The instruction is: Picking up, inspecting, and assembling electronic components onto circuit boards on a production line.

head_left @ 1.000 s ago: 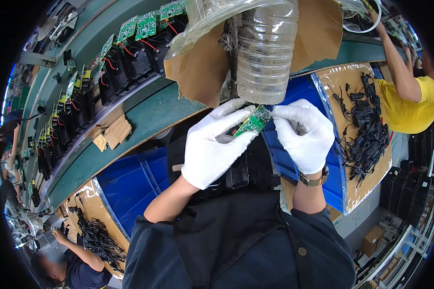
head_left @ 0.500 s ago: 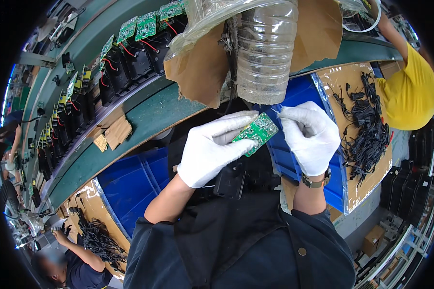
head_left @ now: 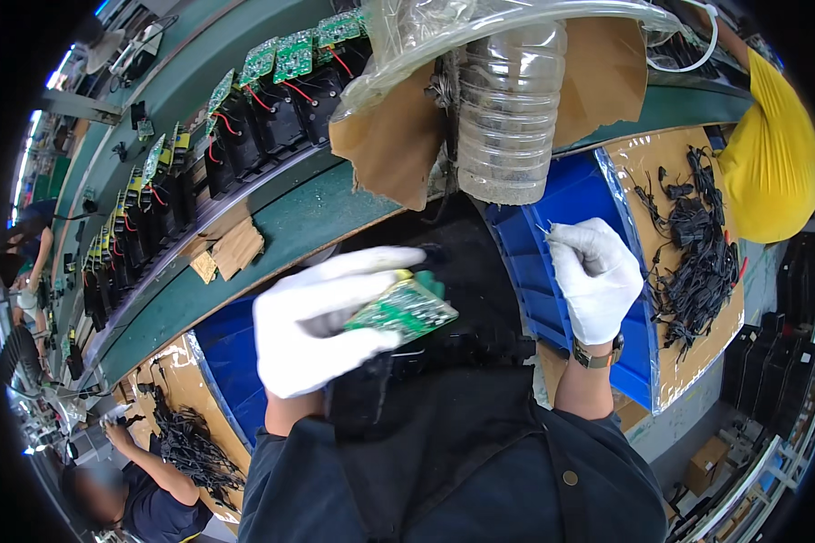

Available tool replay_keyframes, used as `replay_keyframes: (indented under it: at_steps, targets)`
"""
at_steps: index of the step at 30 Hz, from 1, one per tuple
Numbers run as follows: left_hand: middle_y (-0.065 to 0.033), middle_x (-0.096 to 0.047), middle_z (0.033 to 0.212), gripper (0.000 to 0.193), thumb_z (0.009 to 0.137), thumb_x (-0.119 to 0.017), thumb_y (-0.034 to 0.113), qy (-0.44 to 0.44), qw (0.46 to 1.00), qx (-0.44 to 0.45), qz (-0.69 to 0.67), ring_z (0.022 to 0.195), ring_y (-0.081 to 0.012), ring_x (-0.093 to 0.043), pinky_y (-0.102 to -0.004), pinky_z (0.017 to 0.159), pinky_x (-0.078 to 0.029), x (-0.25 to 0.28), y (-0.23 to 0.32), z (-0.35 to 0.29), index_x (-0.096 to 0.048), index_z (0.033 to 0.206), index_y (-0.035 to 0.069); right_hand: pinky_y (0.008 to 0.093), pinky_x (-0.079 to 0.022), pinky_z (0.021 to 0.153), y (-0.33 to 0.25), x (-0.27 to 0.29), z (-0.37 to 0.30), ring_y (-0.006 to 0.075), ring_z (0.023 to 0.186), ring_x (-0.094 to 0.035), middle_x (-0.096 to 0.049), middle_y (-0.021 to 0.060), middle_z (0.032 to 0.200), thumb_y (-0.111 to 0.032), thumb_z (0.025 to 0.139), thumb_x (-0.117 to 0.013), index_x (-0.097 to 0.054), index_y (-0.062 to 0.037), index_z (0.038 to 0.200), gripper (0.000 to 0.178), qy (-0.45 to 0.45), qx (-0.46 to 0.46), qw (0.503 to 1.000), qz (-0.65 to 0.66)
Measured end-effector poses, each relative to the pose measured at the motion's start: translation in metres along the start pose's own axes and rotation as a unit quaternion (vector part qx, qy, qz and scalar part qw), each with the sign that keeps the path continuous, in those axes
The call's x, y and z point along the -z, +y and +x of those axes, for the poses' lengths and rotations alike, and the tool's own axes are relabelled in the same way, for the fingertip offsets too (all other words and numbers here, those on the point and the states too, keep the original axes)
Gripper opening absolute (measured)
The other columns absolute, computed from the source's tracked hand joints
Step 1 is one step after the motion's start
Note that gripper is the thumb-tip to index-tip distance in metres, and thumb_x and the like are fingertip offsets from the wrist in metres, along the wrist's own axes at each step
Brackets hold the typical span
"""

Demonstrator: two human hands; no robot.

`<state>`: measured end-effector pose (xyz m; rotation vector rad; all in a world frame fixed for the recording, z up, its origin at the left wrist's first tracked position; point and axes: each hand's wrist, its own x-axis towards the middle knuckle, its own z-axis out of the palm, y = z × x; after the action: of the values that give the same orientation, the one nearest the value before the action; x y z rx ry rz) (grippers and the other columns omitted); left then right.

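Observation:
My left hand (head_left: 321, 317), in a white glove and slightly blurred, grips a green circuit board (head_left: 406, 310) between thumb and fingers above my lap. The board lies tilted, its soldered face up, and a yellow component shows along its far edge. My right hand (head_left: 598, 281), also gloved in white, is closed in a pinch over the blue bin (head_left: 638, 348) on the right. A thin, pale tip juts from its fingers, too small to name. Under the board, a black part on my lap is mostly hidden.
Black housings (head_left: 272, 122) with green boards and red wires line the conveyor at left. A clear plastic bottle (head_left: 512, 118) hangs ahead beside torn cardboard (head_left: 389, 149). Black cables (head_left: 697, 244) lie on a cardboard sheet at right. A person in yellow (head_left: 779, 163) and another at lower left are nearby.
My left hand has carried the board left and toward me, turning it. My right hand has shifted slightly right and nearer, away from the board. The view has tilted a little.

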<state>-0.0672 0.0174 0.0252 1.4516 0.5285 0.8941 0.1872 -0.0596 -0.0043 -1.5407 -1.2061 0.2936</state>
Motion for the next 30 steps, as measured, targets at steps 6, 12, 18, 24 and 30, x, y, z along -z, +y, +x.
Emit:
replay_keyframes:
  at_steps: [6, 12, 18, 24, 30]
  targets:
    - [-0.028, -0.057, 0.118, 0.061, 0.074, -0.076, 0.012, 0.053, 0.996, -0.033, 0.057, 0.098, -0.0286, -0.066, -0.0252, 0.072, -0.056, 0.061, 0.058, -0.012, -0.051, 0.124, -0.011, 0.0206, -0.031, 0.048, 0.009, 0.001, -0.007, 0.0084, 0.052, -0.042, -0.061, 0.0011, 0.07, 0.007, 0.068, -0.067, -0.072, -0.0026, 0.079, 0.016, 0.009, -0.011, 0.999, -0.035]
    - [-0.0264, -0.055, 0.124, 0.046, 0.087, -0.059, 0.003, 0.264, 0.908, -0.268, 0.184, 0.094, -0.025, -0.067, -0.0209, 0.071, -0.055, 0.065, 0.113, 0.009, -0.046, 0.13, -0.008, 0.0213, -0.032, 0.049, 0.003, -0.002, -0.008, 0.0088, 0.054, -0.042, -0.06, 0.001, 0.07, 0.006, 0.07, -0.066, -0.073, -0.0029, 0.082, 0.016, -0.015, -0.02, 0.998, -0.051]
    - [-0.0163, -0.065, 0.118, 0.052, 0.082, -0.072, 0.018, 0.398, 0.764, -0.222, 0.456, 0.107, -0.0218, -0.062, -0.0286, 0.091, -0.047, 0.09, 0.115, 0.098, -0.057, 0.127, -0.001, 0.0216, -0.037, 0.056, 0.009, 0.007, -0.009, 0.0111, 0.06, -0.047, -0.061, 0.0028, 0.074, 0.006, 0.073, -0.065, -0.07, -0.0002, 0.084, 0.013, -0.022, -0.047, 0.996, -0.078]
    - [-0.0181, -0.063, 0.121, 0.057, 0.081, -0.072, 0.026, 0.322, 0.737, -0.165, 0.572, 0.107, -0.027, -0.062, -0.0316, 0.096, -0.045, 0.187, 0.079, 0.171, -0.055, 0.13, 0.001, 0.0214, -0.03, 0.05, 0.013, 0.008, -0.008, 0.0088, 0.055, -0.04, -0.058, 0.0004, 0.071, 0.005, 0.071, -0.067, -0.073, -0.0035, 0.086, 0.018, -0.016, -0.031, 0.998, -0.057]
    - [-0.0156, -0.059, 0.125, 0.063, 0.083, -0.068, 0.033, 0.269, 0.665, -0.148, 0.681, 0.109, -0.0292, -0.06, -0.0336, 0.096, -0.045, 0.281, 0.025, 0.226, -0.049, 0.133, -0.001, 0.0211, -0.036, 0.055, 0.011, 0.012, -0.008, 0.0102, 0.059, -0.046, -0.061, 0.002, 0.073, 0.006, 0.073, -0.065, -0.071, -0.0011, 0.085, 0.015, -0.022, -0.047, 0.996, -0.07]
